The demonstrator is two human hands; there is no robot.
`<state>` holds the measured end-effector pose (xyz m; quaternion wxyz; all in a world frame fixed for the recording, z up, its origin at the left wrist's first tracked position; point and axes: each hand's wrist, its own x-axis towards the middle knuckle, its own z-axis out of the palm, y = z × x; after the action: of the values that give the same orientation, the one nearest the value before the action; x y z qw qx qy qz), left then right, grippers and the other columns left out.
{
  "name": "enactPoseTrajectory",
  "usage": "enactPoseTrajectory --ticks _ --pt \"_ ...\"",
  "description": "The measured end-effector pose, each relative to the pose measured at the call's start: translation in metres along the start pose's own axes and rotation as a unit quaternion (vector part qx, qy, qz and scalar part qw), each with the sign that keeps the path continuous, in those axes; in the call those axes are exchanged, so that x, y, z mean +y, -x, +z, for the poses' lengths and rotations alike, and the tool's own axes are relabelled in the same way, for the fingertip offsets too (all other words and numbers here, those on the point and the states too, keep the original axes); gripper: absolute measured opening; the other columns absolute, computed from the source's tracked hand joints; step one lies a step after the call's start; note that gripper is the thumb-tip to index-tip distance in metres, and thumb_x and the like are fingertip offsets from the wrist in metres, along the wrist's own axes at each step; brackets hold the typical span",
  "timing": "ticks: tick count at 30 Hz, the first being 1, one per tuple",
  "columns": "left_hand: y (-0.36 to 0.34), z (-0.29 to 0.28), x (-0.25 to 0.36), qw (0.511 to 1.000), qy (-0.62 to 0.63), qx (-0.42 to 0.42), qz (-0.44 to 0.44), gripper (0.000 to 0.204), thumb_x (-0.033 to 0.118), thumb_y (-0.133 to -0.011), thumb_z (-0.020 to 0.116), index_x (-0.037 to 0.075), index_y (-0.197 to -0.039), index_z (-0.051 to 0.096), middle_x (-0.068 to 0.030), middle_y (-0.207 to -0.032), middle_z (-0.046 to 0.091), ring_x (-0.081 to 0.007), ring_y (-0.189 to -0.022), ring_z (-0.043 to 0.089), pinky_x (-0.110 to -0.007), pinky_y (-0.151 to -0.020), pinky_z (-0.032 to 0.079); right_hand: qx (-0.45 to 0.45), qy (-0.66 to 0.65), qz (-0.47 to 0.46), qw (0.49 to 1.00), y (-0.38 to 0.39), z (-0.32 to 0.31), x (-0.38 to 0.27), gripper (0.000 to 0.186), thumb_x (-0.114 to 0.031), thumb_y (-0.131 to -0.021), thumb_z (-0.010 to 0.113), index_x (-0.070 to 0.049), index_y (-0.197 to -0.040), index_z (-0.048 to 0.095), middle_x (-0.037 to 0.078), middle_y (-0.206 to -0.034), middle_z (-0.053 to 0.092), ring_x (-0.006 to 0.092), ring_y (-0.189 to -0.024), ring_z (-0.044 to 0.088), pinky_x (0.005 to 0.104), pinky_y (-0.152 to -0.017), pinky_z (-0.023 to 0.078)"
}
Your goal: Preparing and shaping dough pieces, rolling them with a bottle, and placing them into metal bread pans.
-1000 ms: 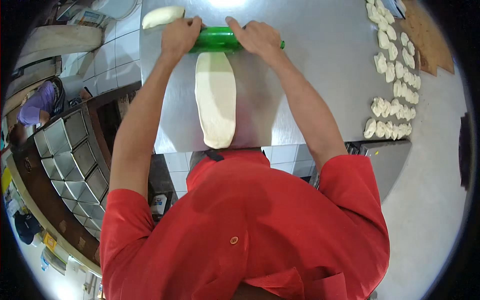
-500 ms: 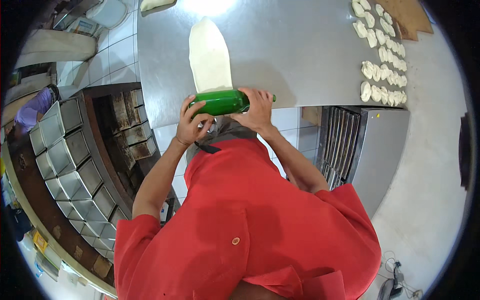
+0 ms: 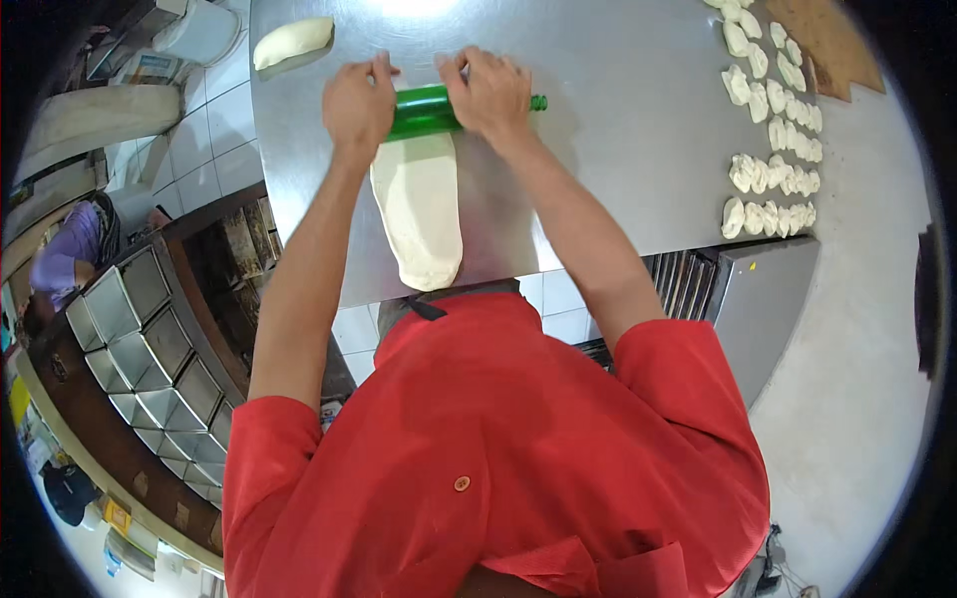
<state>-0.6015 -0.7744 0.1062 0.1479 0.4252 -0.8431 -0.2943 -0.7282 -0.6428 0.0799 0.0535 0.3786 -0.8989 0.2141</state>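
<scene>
A long flattened strip of pale dough (image 3: 417, 209) lies lengthwise on the steel tabletop (image 3: 638, 120). Across its far part lies a green glass bottle (image 3: 424, 112), its neck pointing right. My left hand (image 3: 357, 108) grips the bottle's left end, fingers curled over it. My right hand (image 3: 490, 92) is closed over the right part, just short of the neck. A smaller, thick roll of dough (image 3: 293, 42) rests separately at the back left of the table.
Rows of shaped dough pieces (image 3: 775, 174) line the right side. To the left are stacked metal baking tins (image 3: 150, 349), a white bucket (image 3: 194, 35) and another person in purple (image 3: 65, 254). A steel rack holding trays (image 3: 688, 299) stands below the table's right part.
Both hands and the bottle went from the far end down to the near edge half a second ago, and are now back over the far part of the dough.
</scene>
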Motion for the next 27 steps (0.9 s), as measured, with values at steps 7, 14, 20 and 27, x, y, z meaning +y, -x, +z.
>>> enactPoseTrajectory --ticks 7,14,20,27 --pt "0.05 0.012 -0.017 0.951 -0.1 0.101 0.273 0.025 0.021 -0.093 0.068 0.024 -0.117 0.076 0.0041 -0.119 0.072 -0.0177 -0.104 0.064 -0.044 -0.096 0.045 0.049 -0.058 -0.07 0.995 0.003 -0.015 0.003 0.049 -0.049 -0.1 0.053 -0.01 -0.081 0.074 0.014 -0.069 0.073 0.0373 -0.064 0.066 0.0437 -0.078 0.05" --pt "-0.055 -0.006 0.0 0.977 -0.191 -0.087 0.03 0.049 0.047 -0.101 0.052 0.008 -0.09 0.079 -0.0092 -0.085 0.077 -0.0377 -0.078 0.068 -0.044 -0.069 0.054 -0.346 -0.027 0.1 0.932 -0.088 -0.009 -0.007 0.066 -0.055 -0.102 0.035 -0.006 -0.075 0.07 0.01 -0.06 0.066 0.0294 -0.05 0.058 0.0386 -0.049 0.045" --pt "-0.105 0.012 0.004 0.913 -0.029 -0.142 0.381 0.065 0.054 -0.084 0.076 0.01 -0.131 0.068 -0.0081 -0.115 0.077 -0.0338 -0.096 0.072 -0.044 -0.086 0.054 -0.581 -0.145 0.171 0.782 -0.162 -0.03 0.013 0.068 -0.06 -0.104 0.031 -0.011 -0.08 0.072 0.006 -0.065 0.065 0.0186 -0.048 0.055 0.0306 -0.043 0.041" --pt "-0.047 0.062 0.049 0.962 0.214 -0.1 0.137 0.081 0.022 -0.066 0.096 0.007 -0.136 0.058 -0.0129 -0.117 0.072 -0.0279 -0.1 0.07 -0.039 -0.09 0.056 -0.28 0.095 -0.129 0.947 -0.11 -0.217 -0.029 0.027 -0.027 -0.092 0.065 -0.003 -0.09 0.076 0.008 -0.075 0.073 0.0291 -0.068 0.065 0.0412 -0.068 0.054"
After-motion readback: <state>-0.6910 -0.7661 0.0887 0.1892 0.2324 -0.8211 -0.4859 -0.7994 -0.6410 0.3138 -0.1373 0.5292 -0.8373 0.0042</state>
